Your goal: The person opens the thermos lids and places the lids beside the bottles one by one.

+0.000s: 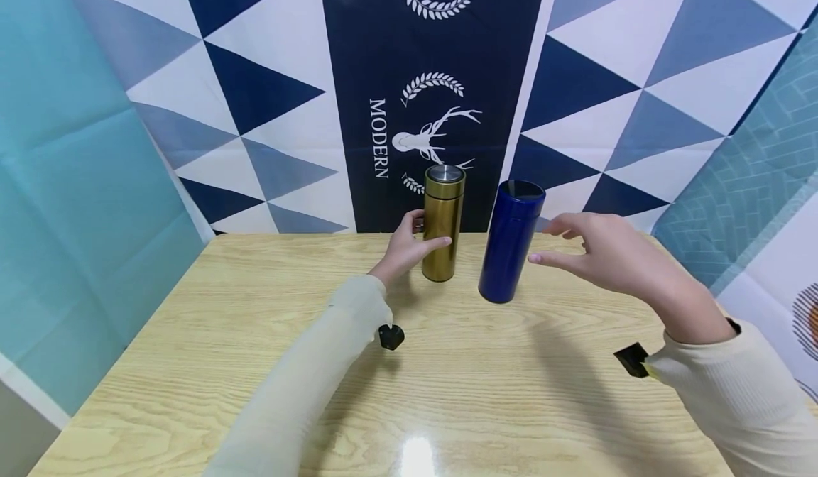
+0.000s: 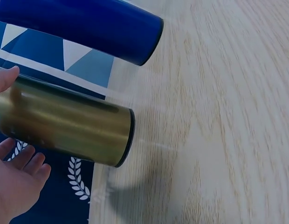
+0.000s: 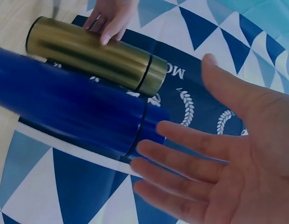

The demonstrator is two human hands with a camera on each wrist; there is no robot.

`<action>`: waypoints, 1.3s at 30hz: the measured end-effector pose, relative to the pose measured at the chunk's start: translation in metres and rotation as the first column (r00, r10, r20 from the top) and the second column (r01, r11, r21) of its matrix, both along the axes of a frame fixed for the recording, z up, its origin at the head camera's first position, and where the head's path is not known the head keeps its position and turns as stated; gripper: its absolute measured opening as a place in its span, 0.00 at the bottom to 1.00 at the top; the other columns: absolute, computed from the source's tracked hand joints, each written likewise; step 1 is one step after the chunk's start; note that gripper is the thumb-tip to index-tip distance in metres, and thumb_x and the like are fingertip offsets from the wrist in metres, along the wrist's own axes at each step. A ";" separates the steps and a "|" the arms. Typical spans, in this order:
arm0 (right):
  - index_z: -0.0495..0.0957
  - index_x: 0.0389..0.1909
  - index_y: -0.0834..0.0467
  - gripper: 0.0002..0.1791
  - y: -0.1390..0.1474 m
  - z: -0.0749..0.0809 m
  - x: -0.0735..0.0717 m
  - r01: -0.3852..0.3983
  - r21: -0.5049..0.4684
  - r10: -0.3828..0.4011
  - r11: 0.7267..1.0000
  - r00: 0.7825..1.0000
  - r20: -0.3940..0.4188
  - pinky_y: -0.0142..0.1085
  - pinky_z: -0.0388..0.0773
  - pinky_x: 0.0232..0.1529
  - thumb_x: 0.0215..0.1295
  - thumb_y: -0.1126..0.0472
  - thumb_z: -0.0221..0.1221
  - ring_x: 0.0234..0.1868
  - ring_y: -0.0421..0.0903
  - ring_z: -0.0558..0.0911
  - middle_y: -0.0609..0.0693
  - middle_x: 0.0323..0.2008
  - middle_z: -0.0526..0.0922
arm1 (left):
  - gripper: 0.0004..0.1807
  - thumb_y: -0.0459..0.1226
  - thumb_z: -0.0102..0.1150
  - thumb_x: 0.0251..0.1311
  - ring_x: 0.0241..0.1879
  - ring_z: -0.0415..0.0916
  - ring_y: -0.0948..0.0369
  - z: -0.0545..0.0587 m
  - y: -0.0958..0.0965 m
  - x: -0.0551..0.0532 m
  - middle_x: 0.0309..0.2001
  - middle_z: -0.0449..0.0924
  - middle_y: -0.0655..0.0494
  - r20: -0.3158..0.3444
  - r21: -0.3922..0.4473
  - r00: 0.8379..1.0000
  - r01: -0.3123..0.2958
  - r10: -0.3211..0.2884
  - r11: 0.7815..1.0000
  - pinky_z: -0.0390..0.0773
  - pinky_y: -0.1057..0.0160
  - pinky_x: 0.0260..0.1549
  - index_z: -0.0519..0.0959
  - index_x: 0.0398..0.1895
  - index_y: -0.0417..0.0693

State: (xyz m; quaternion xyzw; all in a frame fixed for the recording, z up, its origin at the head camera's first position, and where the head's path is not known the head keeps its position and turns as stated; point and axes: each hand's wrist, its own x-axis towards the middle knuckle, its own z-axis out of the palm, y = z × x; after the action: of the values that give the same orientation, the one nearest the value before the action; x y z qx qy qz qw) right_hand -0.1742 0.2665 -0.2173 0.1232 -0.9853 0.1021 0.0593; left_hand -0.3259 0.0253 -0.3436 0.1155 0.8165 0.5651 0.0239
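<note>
A gold vacuum flask (image 1: 441, 239) with a silver-topped lid stands on the wooden table. My left hand (image 1: 409, 241) is around its left side, the thumb across its front. In the left wrist view, the fingers (image 2: 30, 161) lie relaxed along the edge of the gold flask (image 2: 74, 121), not wrapped around it. To the right is a taller-looking blue flask (image 1: 508, 246) with a dark top. Beside that flask's upper part, my right hand (image 1: 601, 253) holds nothing; in the right wrist view its fingers (image 3: 182, 158) are spread and the thumb is apart.
Behind the flasks hangs a patterned cloth (image 1: 275, 108) with triangles and a dark central band, meeting the table's back edge. Teal cloth (image 1: 70, 179) covers the left side. The wooden table (image 1: 473, 392) extends forward of both flasks. Small black devices (image 1: 391, 336) sit at the wrists.
</note>
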 end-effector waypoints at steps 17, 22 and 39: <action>0.70 0.63 0.58 0.34 -0.025 0.017 -0.010 -0.068 -0.126 0.060 0.990 0.996 -0.067 0.58 0.75 0.55 0.62 0.43 0.61 0.59 0.61 0.75 0.62 0.60 0.76 | 0.46 0.47 0.69 0.52 0.68 0.64 0.52 -0.009 0.006 -0.004 0.69 0.64 0.48 0.041 0.052 0.999 -0.017 0.015 0.999 0.66 0.51 0.68 0.56 0.71 0.49; 0.70 0.63 0.57 0.33 -0.031 0.020 -0.015 -0.061 -0.130 0.052 0.990 0.996 -0.067 0.57 0.75 0.55 0.61 0.43 0.62 0.59 0.60 0.75 0.61 0.61 0.76 | 0.45 0.46 0.69 0.52 0.68 0.64 0.51 -0.012 0.007 -0.006 0.69 0.65 0.48 0.045 0.084 0.999 -0.024 0.020 0.996 0.66 0.51 0.68 0.57 0.71 0.50; 0.70 0.63 0.58 0.34 -0.045 0.026 -0.024 -0.098 -0.183 0.084 0.978 0.993 -0.083 0.56 0.73 0.61 0.61 0.43 0.61 0.63 0.58 0.73 0.59 0.62 0.74 | 0.42 0.46 0.70 0.51 0.64 0.68 0.51 -0.018 0.014 -0.004 0.65 0.69 0.47 0.027 0.095 0.998 -0.050 0.048 0.994 0.69 0.51 0.66 0.61 0.68 0.49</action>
State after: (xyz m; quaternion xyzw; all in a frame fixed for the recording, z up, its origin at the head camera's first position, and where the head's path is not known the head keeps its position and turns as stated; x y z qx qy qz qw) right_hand -0.1984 0.2214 -0.1911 0.1657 -0.9618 0.1921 0.1025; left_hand -0.3298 0.0394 -0.3618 0.0894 0.7906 0.6055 0.0145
